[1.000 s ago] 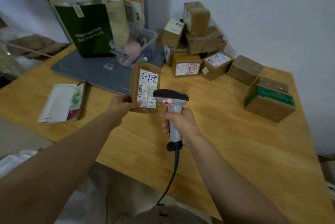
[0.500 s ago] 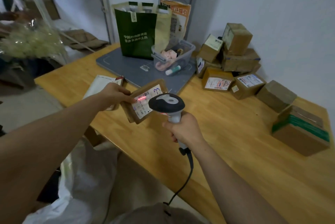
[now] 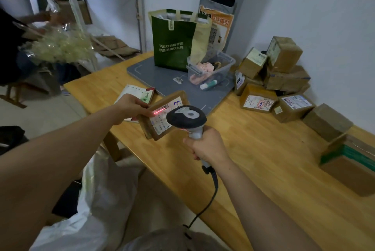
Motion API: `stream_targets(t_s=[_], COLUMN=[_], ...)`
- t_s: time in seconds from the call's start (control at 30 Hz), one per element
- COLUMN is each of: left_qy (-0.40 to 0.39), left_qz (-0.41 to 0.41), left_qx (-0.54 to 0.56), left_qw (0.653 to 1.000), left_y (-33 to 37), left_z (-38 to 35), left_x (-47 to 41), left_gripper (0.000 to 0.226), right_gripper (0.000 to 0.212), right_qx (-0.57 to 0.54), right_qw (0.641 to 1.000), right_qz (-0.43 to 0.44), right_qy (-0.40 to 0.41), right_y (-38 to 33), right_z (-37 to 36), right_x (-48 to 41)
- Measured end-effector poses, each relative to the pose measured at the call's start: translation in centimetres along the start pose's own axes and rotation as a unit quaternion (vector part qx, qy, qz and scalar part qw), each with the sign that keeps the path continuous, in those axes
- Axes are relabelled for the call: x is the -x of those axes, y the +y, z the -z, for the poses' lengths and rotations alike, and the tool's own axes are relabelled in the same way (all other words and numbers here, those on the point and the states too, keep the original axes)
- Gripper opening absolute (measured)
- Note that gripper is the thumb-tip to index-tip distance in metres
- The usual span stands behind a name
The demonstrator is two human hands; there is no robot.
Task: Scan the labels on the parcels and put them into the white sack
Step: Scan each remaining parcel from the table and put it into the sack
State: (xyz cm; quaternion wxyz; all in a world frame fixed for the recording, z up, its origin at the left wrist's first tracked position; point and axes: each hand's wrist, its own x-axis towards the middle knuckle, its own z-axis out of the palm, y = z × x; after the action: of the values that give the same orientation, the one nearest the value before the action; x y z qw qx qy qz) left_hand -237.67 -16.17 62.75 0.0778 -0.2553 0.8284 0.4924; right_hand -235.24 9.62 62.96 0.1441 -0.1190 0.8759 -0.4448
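Held a flat brown parcel (image 3: 154,129) up over the near edge of the table (image 3: 263,159) with the left hand (image 3: 132,106), thumb and fingers pinching its left side. Gripped the scanner (image 3: 186,116) with the right hand (image 3: 205,145), fingers curled tight round the handle, red line (image 3: 159,111) shining on the label (image 3: 160,124). Saw the white sack (image 3: 97,200) down below, beside the table.

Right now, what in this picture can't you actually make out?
Head view: print on the parcel is too small; the scanner covers part of it.
Head view: inside of the white sack, hidden by its folds and the left arm.
Head view: the green-taped box, cut off by the right edge.
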Motion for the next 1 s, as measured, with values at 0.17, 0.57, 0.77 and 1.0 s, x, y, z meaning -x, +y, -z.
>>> stream_targets(t_s=[0.17,0.57,0.77,1.0], left_qy=[0.009,0.200,0.402,0.440], left_qz=[0.011,0.057,0.119,0.249], left_qx=[0.015,0.126,0.102,0.006], left_qw=[1.000,0.970,0.902,0.863], left_y=[-0.5,-7.1,-16.1,-25.3], left_z=[0.6,6.3,11.4,14.3], left_x=[0.1,2.5,6.8,11.3], left_gripper=[0.042,0.040,0.027,0.045], right_gripper=[0.014,0.016,0.013,0.013], right_qx=[-0.008,-0.104,-0.076,-0.039], right_qw=[1.000,0.990,0.981,0.961], right_qz=[0.010,-0.026,-0.019,-0.019], right_qy=[-0.011,-0.090,-0.177,-0.274], right_y=[-0.3,-2.1,-4.4,-6.9], right_z=[-0.7,-5.7,-11.9,-18.9], right_x=[-0.4,-2.8,-3.6,-3.7])
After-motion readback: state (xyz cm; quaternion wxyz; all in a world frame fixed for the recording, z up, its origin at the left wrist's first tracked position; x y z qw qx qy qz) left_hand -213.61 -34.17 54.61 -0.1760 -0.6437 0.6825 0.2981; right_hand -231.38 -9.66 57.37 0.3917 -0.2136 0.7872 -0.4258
